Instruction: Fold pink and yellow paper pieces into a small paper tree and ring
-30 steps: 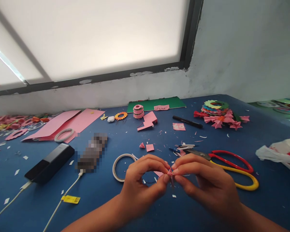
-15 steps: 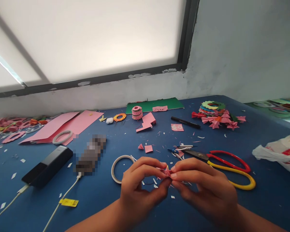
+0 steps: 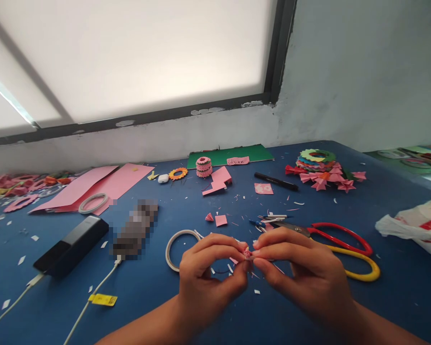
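A: Both hands first. The left hand (image 3: 210, 273) and the right hand (image 3: 305, 273) meet just below the centre of my frame, holding a small pink piece (image 3: 248, 254) between their fingertips.

B: How tight?

A: Narrow on both sides. I read it as a thumb-and-finger pinch from each hand; the piece is mostly covered, so I can't tell its shape.

B: Which step is that?

A: My judgement: shaping or pressing a paper fold. The next move calls for one pinch to stay firm while the other shifts slightly, because something that small could slip or spring open.

B: And the pose?

A: The forearms come in from the bottom edge, left and right. The wrists are low, the fingers arched, the thumbs underneath. I see the piece above the blue table (image 3: 398, 297), not resting on it.

B: Around them?

A: Just left of the left hand, a white ring (image 3: 168, 251). Behind the right hand, scissors (image 3: 311, 231) with red and yellow handles. Above the hands, a pink square (image 3: 221, 220) beside a folded pink piece (image 3: 209, 217).

B: Farther out?

A: Upper centre, a ruffled pink stack (image 3: 204, 167); right of it, a black pen (image 3: 276, 181). Right of centre, scalloped rings (image 3: 316, 155) piled by pink bows (image 3: 320, 181).
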The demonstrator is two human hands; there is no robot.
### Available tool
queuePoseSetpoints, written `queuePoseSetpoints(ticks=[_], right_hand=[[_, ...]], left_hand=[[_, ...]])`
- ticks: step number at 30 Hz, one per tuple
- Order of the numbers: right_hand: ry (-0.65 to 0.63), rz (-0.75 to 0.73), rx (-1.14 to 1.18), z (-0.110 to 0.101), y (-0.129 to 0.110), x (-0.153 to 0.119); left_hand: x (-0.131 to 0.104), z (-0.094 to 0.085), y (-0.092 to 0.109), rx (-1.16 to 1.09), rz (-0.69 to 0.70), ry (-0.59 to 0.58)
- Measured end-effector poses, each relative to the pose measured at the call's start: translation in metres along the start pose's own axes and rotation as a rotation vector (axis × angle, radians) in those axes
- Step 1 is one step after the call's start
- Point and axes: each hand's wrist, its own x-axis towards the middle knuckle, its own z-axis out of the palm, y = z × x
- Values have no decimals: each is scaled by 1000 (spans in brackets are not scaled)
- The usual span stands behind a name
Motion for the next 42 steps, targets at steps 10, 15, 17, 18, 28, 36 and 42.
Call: queuePoseSetpoints(ticks=[10,15,17,18,28,36,42], right_hand=[[-10,67,46,0,0,-1],[-27,84,81,-1,-1,2],[-33,111,95,-2,-1,3],[-32,131,104,-2,-2,4],[1,238,221,0,0,0],[-10,150,159,3,1,0],[-28,102,146,2,-4,5]], left_hand=[[4,-3,1,9,34,-72],[6,-4,1,-12,50,-120],[6,-4,1,-14,50,-123],[6,-5,0,-14,52,-121],[4,-7,0,-40,34,-120],[6,-6,1,59,28,-121],[2,-6,0,91,132,-62]])
